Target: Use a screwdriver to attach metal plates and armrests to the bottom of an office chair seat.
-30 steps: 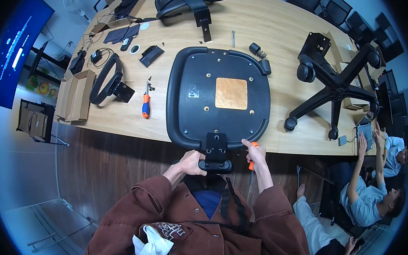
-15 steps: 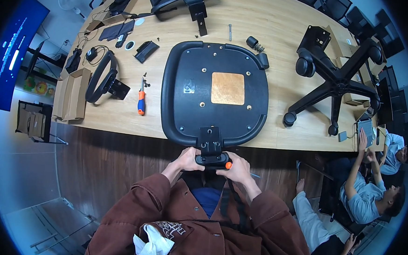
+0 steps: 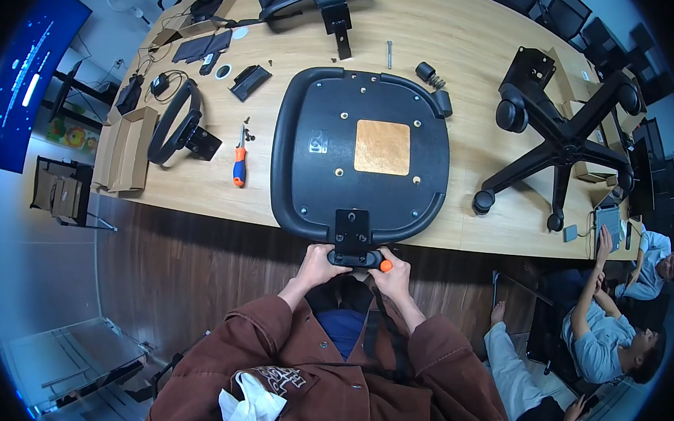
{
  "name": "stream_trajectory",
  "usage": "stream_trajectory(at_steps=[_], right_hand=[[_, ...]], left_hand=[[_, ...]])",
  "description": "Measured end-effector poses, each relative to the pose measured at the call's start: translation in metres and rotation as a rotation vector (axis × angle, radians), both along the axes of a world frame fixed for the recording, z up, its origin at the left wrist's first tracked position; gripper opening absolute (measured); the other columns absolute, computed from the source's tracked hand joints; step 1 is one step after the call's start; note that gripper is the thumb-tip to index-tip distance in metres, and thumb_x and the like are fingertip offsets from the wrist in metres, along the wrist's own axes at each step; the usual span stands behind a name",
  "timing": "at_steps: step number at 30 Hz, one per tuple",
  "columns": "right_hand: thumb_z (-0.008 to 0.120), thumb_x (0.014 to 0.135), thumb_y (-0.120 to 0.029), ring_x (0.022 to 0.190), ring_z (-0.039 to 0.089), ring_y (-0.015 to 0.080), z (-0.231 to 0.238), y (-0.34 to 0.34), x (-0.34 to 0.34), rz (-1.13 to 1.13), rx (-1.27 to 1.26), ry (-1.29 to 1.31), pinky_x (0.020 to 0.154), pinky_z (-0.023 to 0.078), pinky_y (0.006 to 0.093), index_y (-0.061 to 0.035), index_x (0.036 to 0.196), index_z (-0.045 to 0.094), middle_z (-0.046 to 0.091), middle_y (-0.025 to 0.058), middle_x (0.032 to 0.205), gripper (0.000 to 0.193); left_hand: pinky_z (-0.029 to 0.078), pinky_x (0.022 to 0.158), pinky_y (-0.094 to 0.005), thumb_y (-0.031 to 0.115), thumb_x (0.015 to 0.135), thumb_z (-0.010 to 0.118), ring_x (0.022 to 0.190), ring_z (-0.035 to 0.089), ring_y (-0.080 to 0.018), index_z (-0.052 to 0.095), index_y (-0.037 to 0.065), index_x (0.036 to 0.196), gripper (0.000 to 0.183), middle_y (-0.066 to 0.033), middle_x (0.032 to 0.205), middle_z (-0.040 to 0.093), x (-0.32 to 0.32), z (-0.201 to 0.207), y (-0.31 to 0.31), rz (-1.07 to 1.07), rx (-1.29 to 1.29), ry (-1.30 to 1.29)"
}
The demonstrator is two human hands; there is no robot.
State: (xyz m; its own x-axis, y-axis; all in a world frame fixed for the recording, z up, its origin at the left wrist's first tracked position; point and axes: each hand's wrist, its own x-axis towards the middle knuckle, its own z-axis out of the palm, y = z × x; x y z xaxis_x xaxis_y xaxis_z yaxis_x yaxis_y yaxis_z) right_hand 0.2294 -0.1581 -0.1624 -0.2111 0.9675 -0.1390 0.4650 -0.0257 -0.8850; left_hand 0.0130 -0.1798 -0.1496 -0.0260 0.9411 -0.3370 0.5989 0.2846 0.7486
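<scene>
A black chair seat (image 3: 315,182) lies underside up at the table's near edge, with a bare wood square in its middle. Over its near rim rests the flat metal bracket (image 3: 352,228) of what looks like a chair armrest (image 3: 353,258); most of that part hangs below the edge, hidden. My left hand (image 3: 319,265) is closed on the armrest's left side. Opposite it, my right hand (image 3: 396,276) grips the right side, and a round orange end (image 3: 386,266) of something, perhaps a tool handle, sticks out by its thumb.
Left of the seat lie an orange-and-blue screwdriver (image 3: 240,166), several screws (image 3: 249,136), another looped armrest (image 3: 176,127) and an open cardboard box (image 3: 128,151). Beyond are a backrest frame (image 3: 319,1) and a long bolt (image 3: 390,55). A wheeled chair base (image 3: 568,147) stands right; people sit nearby.
The whole view has shifted slightly, so the table's things sit a little further right. Both hands keep their hold, and the armrest has tilted a little, showing more of its bracket.
</scene>
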Motion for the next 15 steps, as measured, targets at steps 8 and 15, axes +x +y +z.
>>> stream_trajectory(at_steps=[8,15], right_hand=[[0.08,0.07,-0.009,0.09,0.071,0.0368,-0.017,0.005,-0.005,-0.035,-0.04,0.025,0.076,0.055,0.0373,-0.0073,0.116,0.067,0.072,0.0192,0.091,0.048],[0.081,0.07,-0.008,0.092,0.072,0.0344,-0.021,0.01,-0.006,-0.026,-0.046,0.022,0.077,0.055,0.0355,-0.0014,0.116,0.068,0.072,0.0217,0.094,0.049]], left_hand=[[0.055,0.084,-0.0389,0.02,0.062,0.092,0.09,0.071,-0.0306,0.072,-0.002,0.096,0.045,-0.0173,0.091,0.073,0.012,-0.016,-0.015,0.181,0.277,0.108],[0.055,0.085,-0.0399,0.022,0.06,0.094,0.093,0.068,-0.0332,0.07,-0.003,0.101,0.054,-0.0167,0.1,0.07,0.02,-0.013,-0.021,0.302,0.433,0.19]])
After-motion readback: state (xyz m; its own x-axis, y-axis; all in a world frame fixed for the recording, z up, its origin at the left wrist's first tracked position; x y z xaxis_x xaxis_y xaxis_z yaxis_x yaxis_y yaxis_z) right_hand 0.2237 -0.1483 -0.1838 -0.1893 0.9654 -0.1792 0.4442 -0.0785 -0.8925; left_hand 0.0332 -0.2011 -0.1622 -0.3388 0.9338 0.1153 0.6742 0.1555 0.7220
